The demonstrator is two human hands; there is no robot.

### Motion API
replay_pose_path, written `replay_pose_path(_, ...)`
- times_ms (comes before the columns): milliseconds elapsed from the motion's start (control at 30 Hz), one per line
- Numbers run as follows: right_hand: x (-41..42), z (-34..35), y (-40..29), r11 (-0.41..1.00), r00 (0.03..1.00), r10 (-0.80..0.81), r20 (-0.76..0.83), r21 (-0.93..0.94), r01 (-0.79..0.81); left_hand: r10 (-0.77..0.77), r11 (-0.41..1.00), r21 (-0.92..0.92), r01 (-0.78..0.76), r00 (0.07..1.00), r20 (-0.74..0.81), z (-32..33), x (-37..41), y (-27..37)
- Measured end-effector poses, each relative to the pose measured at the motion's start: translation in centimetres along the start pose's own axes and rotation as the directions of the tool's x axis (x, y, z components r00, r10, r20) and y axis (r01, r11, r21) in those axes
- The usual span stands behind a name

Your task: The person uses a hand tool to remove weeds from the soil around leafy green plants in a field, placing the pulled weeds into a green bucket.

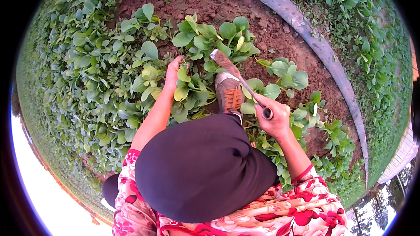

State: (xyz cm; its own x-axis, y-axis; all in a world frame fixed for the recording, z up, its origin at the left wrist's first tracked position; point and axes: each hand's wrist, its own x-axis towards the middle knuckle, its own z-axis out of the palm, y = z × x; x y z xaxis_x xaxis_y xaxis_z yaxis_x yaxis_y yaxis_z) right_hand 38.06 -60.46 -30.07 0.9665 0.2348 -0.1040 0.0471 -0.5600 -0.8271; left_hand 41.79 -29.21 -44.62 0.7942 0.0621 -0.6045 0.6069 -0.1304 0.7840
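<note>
My right hand (275, 115) grips the shaft of a metal hand weeder (251, 91), with its hollow tube end showing by the thumb. The weeder's flat, soil-stained blade (225, 60) points up and left, its worn bright edge against a clump of leafy green seedlings (203, 37). My left hand (172, 73) reaches in among the plants left of that clump. Leaves partly hide its fingers, so I cannot see whether they hold a stem. Below the left hand's fingertips and to the right stands another broad-leaved plant (193, 90).
My shoe (229, 93) with orange laces is planted between the seedlings, under the blade. Dense greens and low weeds (95, 72) cover the left side. Bare reddish soil (272, 36) lies ahead and right, bordered by a curved dark plastic strip (315, 39). More crop rows (377, 49) grow beyond it.
</note>
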Motion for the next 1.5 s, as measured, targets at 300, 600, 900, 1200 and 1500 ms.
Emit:
replay_pose_path(300, -1.2, -0.3, -0.8, 0.997, 0.997, 0.077, 0.012, -0.010, -0.076, 0.028, 0.996, -0.076, -0.043, 0.981, -0.192, -0.1, -1.0, 4.1)
replay_pose_path(600, -0.8, 0.4, -1.6, 0.999, 0.999, 0.040, 0.018, -0.004, -0.040, 0.066, 0.967, -0.213, -0.136, 0.949, -0.309, -4.2, -1.3, 11.7)
replay_pose_path(900, -0.6, -2.2, -1.4, 0.997, 0.998, 0.064, -0.018, -0.042, -0.065, 0.427, 0.903, 0.122, -0.412, 0.832, -0.353, -5.5, 1.4, 33.5)
replay_pose_path(1200, -0.3, -1.7, -3.4, 0.995, 0.997, 0.078, 0.007, -0.063, -0.077, 0.344, 0.928, 0.160, -0.337, 0.939, -0.015, -10.9, 8.6, 47.5)
replay_pose_path(1500, -0.1, -1.7, -4.6, 0.995, 0.999, -0.038, 0.007, -0.094, 0.038, 0.507, 0.834, 0.245, -0.494, 0.862, 0.013, -11.6, 3.4, 32.8)
